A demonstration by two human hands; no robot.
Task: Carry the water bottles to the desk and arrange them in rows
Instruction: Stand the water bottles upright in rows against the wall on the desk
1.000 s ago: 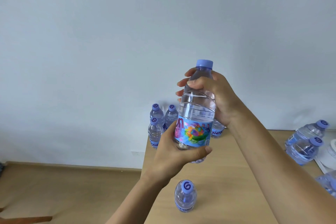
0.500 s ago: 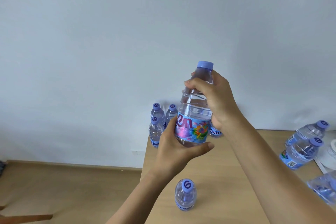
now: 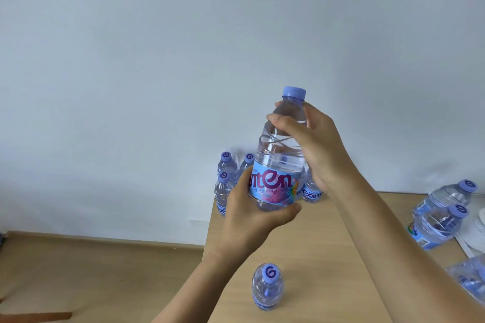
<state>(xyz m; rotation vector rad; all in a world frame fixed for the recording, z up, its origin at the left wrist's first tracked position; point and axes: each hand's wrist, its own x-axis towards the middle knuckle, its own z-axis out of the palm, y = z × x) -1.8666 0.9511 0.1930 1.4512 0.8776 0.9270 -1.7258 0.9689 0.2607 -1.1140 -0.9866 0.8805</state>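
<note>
Holding a water bottle (image 3: 279, 155) up in the air above the desk (image 3: 315, 244), the person grips it with both hands. The left hand (image 3: 252, 215) wraps around the lower part, fingers curled behind the blue label and the thumb lying across the front just under it. The right hand (image 3: 315, 144) grips the shoulder and neck, thumb across the front and fingers curled round the far side, just below the blue cap (image 3: 294, 92). The bottle stands nearly upright.

On the desk, one bottle (image 3: 267, 287) stands alone near the front edge, below the hands. A cluster of bottles (image 3: 227, 181) stands at the far left corner against the wall (image 3: 183, 60), partly hidden behind the held bottle. More bottles (image 3: 441, 215) stand near the right edge, beside some white paper (image 3: 472, 233).
</note>
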